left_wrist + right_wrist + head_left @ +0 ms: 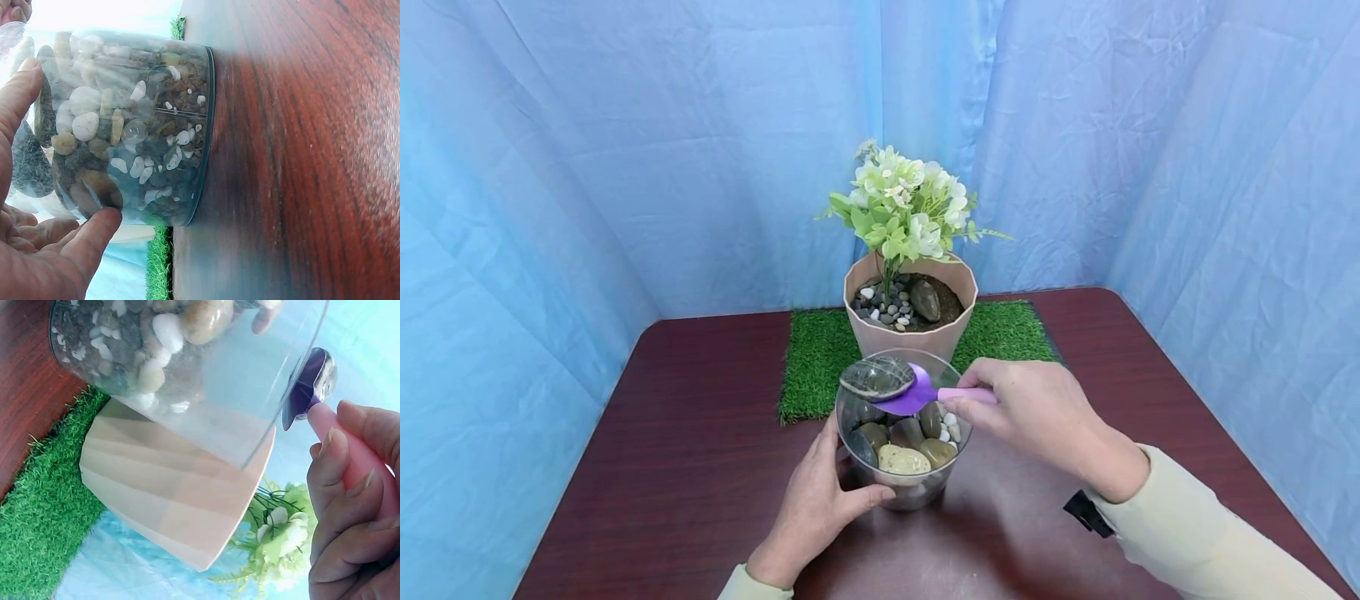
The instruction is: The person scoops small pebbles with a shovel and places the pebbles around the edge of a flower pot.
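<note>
My right hand [1037, 412] grips the pink handle of a small trowel [904, 402] with a purple blade. On the blade lies a large dark stone [877, 378] with pale veins, over the mouth of a clear container [917, 498]. Inside are several big stones, a cream one [904, 459] at the front, and small white pebbles. My left hand [816, 500] holds the container's left side, thumb in front and fingers round the side. In the left wrist view, layers of pebbles [85, 126] show through the wall. The right wrist view shows fingers curled round the handle [350, 447].
Behind the container stands a pale pink faceted pot [898, 343] on a green turf mat [1000, 333]. It holds a white-flowered plant [902, 200], pebbles, dark soil and a brown stone [925, 300]. The dark red table [700, 433] has blue curtains [737, 150] around it.
</note>
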Demonstrator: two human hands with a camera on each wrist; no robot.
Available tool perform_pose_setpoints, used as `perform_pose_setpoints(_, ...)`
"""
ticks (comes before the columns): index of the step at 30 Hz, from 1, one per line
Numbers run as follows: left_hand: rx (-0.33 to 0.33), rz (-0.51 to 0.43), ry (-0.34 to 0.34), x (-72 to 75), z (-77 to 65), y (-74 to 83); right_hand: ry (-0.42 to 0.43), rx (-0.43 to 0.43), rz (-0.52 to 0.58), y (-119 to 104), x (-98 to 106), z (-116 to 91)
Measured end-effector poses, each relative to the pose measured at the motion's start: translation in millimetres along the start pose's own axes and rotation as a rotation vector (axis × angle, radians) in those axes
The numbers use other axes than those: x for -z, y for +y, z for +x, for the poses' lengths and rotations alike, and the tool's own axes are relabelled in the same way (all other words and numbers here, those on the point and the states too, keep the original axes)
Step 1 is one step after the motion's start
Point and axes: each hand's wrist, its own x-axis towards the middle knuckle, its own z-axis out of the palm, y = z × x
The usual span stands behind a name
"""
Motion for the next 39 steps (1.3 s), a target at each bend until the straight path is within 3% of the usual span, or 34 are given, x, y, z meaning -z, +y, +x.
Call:
perform_pose_setpoints(5,0.009,-0.008,-0.004,-0.1,0.1,-0.3,0.019,-0.025,-0.029,-1.5,4.3,2.5)
perform_pose_setpoints(12,-0.028,0.023,0.023,-1.2,-0.9,-1.4,0.038,-0.051,-0.060,-1.1,8.5,8.3)
perform_pose_setpoints(27,-0.009,0.018,0.019,-1.9,-1.0,-1.0,-0.032,-0.202,-0.061,5.4,13.6,27.6)
perform_pose_setpoints(39,0.006,0.002,0.011,-1.5,-1.0,-0.4,-0.044,-0.248,-0.078,14.4,12.8,42.9)
